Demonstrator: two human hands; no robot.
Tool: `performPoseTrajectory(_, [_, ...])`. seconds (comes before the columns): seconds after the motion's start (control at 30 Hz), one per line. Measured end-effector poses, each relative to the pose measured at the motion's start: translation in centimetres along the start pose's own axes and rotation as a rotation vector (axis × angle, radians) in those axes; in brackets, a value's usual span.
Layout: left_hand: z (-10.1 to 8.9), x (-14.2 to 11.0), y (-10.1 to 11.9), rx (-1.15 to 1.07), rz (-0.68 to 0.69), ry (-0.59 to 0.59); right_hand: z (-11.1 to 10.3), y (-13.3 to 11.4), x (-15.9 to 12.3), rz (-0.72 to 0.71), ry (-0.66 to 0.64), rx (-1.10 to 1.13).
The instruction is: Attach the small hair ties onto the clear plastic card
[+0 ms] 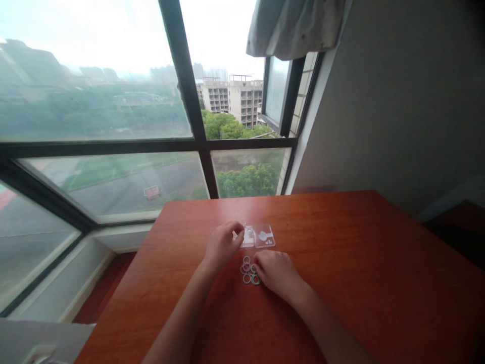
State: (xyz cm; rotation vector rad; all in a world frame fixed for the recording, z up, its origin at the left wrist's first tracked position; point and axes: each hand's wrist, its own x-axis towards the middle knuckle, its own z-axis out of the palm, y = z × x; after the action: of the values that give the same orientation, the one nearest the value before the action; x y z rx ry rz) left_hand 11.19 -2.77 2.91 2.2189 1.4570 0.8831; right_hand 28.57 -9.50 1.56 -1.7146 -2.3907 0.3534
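Observation:
A small clear plastic box (248, 243) lies opened flat on the table, its lid (270, 243) folded out to the right with a white printed mark on it. My left hand (224, 243) is at the box's left side, thumb and forefinger curled together over its edge; what they pinch, if anything, is too small to tell. Nearer to me lies a loose cluster of several small pale green and pinkish rings (247, 278), some overlapping. My right hand (277, 269) rests at the right of these rings, fingers closed and bent down, fingertips touching the cluster's edge and partly hiding it.
The reddish-brown wooden table (341, 242) reaches to a dark-framed window (204, 145) at the back and left. A grey curtain (295, 30) hangs at the upper right of the window. A plain wall (394, 101) stands on the right.

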Motion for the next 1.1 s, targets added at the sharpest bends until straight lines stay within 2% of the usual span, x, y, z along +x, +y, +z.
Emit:
performPoseTrajectory(0.1, [0.0, 0.0, 0.0, 0.003, 0.006, -0.003, 0.1, -0.3, 0.0, 0.006, -0.006, -0.034])
performPoseTrajectory(0.23, [-0.1, -0.1, 0.1, -0.005, 0.011, -0.016, 0.3, 0.2, 0.1, 0.031, 0.000, 0.042])
performPoseTrajectory(0.43, [0.2, -0.1, 0.5, -0.063, 0.032, -0.063, 0.5, 1.7, 0.6, 0.119, 0.142, 0.250])
performPoseTrajectory(0.63, [0.7, -0.5, 1.7, -0.189, 0.084, -0.218, 0.7, 2.4, 0.9, 0.149, 0.322, 0.318])
performPoseTrajectory(0.87, [1.4, -0.5, 2.1, -0.174, 0.088, -0.254, 0.6, 2.3, 0.9, 0.139, 0.375, 0.339])
performPoseTrajectory(1.0, [1.6, -0.3, 1.3, -0.165, 0.071, -0.190, 0.5, 2.2, 0.9, 0.150, 0.381, 0.329])
performPoseTrajectory(1.1, [1.4, 0.0, 0.2, -0.112, -0.011, -0.046, 0.4, 2.2, 0.9, 0.127, 0.358, 0.359])
